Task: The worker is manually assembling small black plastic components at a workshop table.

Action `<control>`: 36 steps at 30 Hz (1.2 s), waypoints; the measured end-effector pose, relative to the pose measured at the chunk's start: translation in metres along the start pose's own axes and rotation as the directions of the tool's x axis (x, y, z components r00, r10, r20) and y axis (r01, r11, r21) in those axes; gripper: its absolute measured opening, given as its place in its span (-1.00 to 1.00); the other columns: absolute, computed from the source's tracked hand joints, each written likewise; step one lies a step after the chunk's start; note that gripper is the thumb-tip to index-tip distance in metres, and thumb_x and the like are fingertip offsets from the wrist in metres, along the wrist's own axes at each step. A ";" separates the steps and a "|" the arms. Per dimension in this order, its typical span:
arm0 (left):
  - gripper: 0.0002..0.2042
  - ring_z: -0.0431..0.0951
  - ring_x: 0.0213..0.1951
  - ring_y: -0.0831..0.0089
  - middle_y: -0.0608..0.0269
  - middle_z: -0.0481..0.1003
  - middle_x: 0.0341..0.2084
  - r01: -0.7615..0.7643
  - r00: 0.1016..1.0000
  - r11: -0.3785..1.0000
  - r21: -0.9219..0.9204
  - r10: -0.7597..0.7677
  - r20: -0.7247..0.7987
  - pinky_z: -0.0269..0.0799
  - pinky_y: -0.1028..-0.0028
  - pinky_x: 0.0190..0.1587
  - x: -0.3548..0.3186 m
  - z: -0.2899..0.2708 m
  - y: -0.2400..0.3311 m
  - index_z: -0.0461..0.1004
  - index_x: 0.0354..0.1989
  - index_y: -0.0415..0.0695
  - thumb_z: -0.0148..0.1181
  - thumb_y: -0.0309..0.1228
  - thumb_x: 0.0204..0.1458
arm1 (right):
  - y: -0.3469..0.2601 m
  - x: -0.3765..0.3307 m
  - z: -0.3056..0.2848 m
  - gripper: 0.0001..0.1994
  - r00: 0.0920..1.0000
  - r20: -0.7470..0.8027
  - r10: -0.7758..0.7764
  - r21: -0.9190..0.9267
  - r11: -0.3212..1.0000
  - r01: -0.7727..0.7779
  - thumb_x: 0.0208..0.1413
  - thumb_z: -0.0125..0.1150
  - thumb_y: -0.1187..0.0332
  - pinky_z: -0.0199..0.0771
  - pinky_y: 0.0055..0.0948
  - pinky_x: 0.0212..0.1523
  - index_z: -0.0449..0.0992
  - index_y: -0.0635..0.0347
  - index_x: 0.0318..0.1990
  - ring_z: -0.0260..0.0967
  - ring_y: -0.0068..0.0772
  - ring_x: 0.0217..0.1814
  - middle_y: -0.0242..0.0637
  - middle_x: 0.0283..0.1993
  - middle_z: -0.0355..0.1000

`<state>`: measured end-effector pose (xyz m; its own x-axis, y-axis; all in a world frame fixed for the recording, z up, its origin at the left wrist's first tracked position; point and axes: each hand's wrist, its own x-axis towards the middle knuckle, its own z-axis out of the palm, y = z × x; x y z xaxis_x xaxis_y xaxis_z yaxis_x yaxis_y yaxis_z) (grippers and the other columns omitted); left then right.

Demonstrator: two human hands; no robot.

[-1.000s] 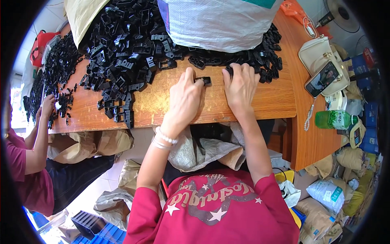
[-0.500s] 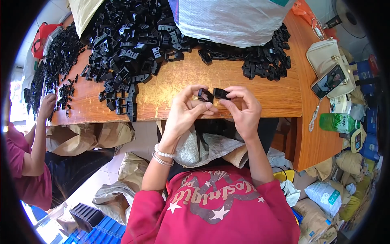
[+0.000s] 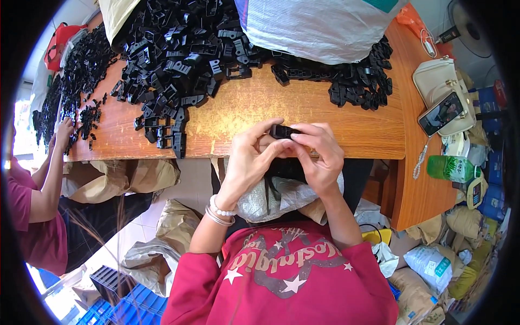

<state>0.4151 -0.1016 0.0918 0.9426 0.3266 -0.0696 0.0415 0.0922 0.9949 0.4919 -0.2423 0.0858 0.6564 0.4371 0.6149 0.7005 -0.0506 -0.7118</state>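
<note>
Black plastic parts (image 3: pixel 283 131), pressed together, sit between my two hands just above the table's front edge. My left hand (image 3: pixel 252 153) pinches them from the left, thumb below and index finger above. From the right, my right hand (image 3: pixel 320 154) grips them with thumb and fingers closed. My fingers cover much of the parts, so where one ends and the other begins is hard to make out. Beyond my hands, a large heap of similar black plastic parts (image 3: pixel 176 65) lies on the wooden table (image 3: pixel 222 127), with a smaller heap (image 3: pixel 360 89) to the right.
A white woven sack (image 3: pixel 319 32) rests on the heaps at the back. At right are a white handbag (image 3: pixel 437 76), a phone (image 3: pixel 441 114) and a green bottle (image 3: pixel 450 168). Another person's hand (image 3: pixel 65 130) works among small black pieces at left. A pale woven sack (image 3: pixel 281 197) lies under my hands.
The two black parts, held apart before, have come together. My hands have closed in on each other around them. The other person's hand has shifted slightly.
</note>
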 end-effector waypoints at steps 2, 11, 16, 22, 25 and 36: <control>-0.71 0.57 -0.47 0.61 0.20 0.59 -0.49 -0.001 1.000 0.998 -0.057 0.000 -0.022 0.43 0.66 -0.44 -0.004 0.001 0.004 0.41 0.00 -0.38 0.19 -0.54 0.11 | -0.001 -0.002 -0.001 -0.79 1.000 -0.008 0.017 0.012 1.000 -0.016 -0.13 0.33 0.63 0.44 -0.36 -0.18 0.55 0.23 -0.28 0.43 -0.19 -0.19 -0.21 -0.18 0.53; -0.63 0.65 -0.35 0.40 0.10 0.56 -0.41 -0.248 0.968 0.892 0.377 0.248 0.049 0.53 0.54 -0.30 -0.006 -0.002 0.013 0.43 0.02 -0.28 0.23 -0.64 -0.01 | -0.003 -0.002 -0.006 -0.76 0.959 0.063 0.275 0.272 0.920 -0.281 -0.04 0.31 0.57 0.40 -0.44 -0.01 0.54 0.25 -0.16 0.41 -0.28 -0.01 -0.19 -0.06 0.48; -0.62 0.65 -0.38 0.35 0.06 0.56 -0.31 -0.384 0.910 0.860 0.336 0.413 -0.017 0.54 0.49 -0.31 -0.012 0.012 0.009 0.43 0.05 -0.25 0.17 -0.66 0.00 | -0.005 -0.004 -0.003 -0.70 0.944 0.068 0.322 0.262 0.908 -0.328 0.01 0.29 0.54 0.39 -0.48 -0.02 0.51 0.32 -0.06 0.43 -0.36 -0.05 -0.20 -0.10 0.47; -0.59 0.61 -0.31 0.28 0.06 0.53 -0.32 -0.327 0.945 0.815 0.478 0.280 0.169 0.54 0.41 -0.26 0.002 0.000 0.012 0.45 -0.01 -0.26 0.35 -0.44 -0.05 | -0.006 0.003 -0.040 -0.84 0.861 0.351 0.369 0.096 0.900 -0.424 -0.01 0.29 0.55 0.43 -0.50 -0.15 0.56 0.35 -0.23 0.45 -0.36 -0.14 -0.22 -0.20 0.46; -0.52 0.58 -0.24 0.28 0.06 0.51 -0.23 -0.290 0.957 0.871 0.396 0.255 0.140 0.50 0.41 -0.18 0.026 -0.001 0.007 0.45 -0.01 -0.27 0.40 -0.31 -0.10 | 0.001 0.007 -0.043 -0.87 0.933 0.217 0.287 -0.080 0.958 -0.276 0.00 0.29 0.53 0.42 -0.46 -0.28 0.56 0.37 -0.28 0.45 -0.31 -0.22 -0.20 -0.25 0.45; -0.22 -0.04 0.34 -0.14 -0.21 0.08 0.26 -0.661 0.731 0.358 0.659 0.504 0.460 -0.09 -0.02 0.34 0.077 0.081 -0.013 0.24 0.23 -0.07 0.41 -0.12 -0.21 | 0.159 0.097 -0.107 -0.53 0.917 -0.239 0.319 -0.698 0.600 -0.391 0.25 -0.09 -0.08 -0.29 0.24 0.33 0.39 -0.11 0.20 0.05 -0.12 0.40 -0.24 0.31 0.24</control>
<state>0.5137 -0.1541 0.0796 0.8626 -0.1473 0.4839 -0.3899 -0.8030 0.4507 0.6969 -0.3043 0.0688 0.8924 0.1702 0.4178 0.3596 -0.8277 -0.4308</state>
